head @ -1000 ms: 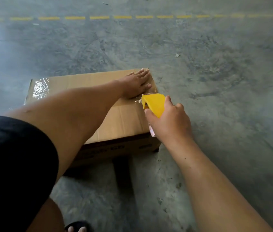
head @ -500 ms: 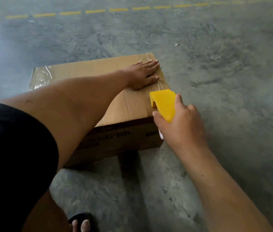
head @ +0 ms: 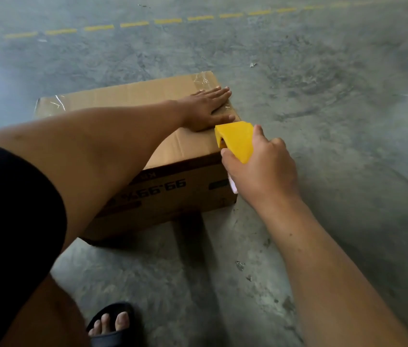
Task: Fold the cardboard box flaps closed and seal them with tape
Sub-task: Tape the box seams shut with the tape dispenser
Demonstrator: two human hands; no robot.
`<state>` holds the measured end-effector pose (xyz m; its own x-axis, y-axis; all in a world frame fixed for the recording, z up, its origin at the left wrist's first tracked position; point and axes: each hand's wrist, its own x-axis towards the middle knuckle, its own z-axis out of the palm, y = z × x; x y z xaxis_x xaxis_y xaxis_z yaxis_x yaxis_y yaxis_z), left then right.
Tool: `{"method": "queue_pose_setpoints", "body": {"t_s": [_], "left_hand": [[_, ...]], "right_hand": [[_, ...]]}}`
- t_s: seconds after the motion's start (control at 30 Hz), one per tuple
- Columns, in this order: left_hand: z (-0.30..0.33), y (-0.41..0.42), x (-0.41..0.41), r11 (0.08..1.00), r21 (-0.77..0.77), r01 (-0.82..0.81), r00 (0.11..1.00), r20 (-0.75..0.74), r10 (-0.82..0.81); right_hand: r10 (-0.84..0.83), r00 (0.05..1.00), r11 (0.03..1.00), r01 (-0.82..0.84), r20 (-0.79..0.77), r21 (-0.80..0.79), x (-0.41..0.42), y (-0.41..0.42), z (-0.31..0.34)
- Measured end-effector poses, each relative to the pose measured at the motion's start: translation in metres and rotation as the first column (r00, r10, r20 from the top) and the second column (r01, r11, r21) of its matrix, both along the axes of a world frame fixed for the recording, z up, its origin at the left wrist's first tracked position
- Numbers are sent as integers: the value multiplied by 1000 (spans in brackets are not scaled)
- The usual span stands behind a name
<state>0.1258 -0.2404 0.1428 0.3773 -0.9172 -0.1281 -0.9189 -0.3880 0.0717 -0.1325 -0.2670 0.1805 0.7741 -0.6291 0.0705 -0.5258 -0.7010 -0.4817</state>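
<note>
We see two bare arms with no sleeves past the elbow, a left hand [head: 206, 108] and right hand [head: 263, 169] with no gloves, a black sleeve [head: 10, 209], and toes in a dark sandal [head: 113, 324].

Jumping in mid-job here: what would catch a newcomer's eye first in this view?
The bright yellow tape dispenser, gripped in the right hand at the right edge of the cardboard box in mid-frame. Next, the left hand pressed flat on the closed box top, near that edge. Glossy clear tape shows at the box's far corners.
</note>
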Motion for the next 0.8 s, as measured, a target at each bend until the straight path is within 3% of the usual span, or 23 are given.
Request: {"method": "queue_pose_setpoints", "body": {"t_s": [0.3,0.47,0.8], "left_hand": [[11,-6,-18,999,49,-18,1000,14,18],[6,-7,-43,994,47,97,995,11,-98],[2,-4,-47,996,17,92,995,31,-92]], "right_hand": [[-7,999,1000,7,39,7,-28,-1,-5],[9,999,1000,-9,31,-12,-29,-5,-6],[49,998,999,-48,36,-4,-59,-2,-26]]}}
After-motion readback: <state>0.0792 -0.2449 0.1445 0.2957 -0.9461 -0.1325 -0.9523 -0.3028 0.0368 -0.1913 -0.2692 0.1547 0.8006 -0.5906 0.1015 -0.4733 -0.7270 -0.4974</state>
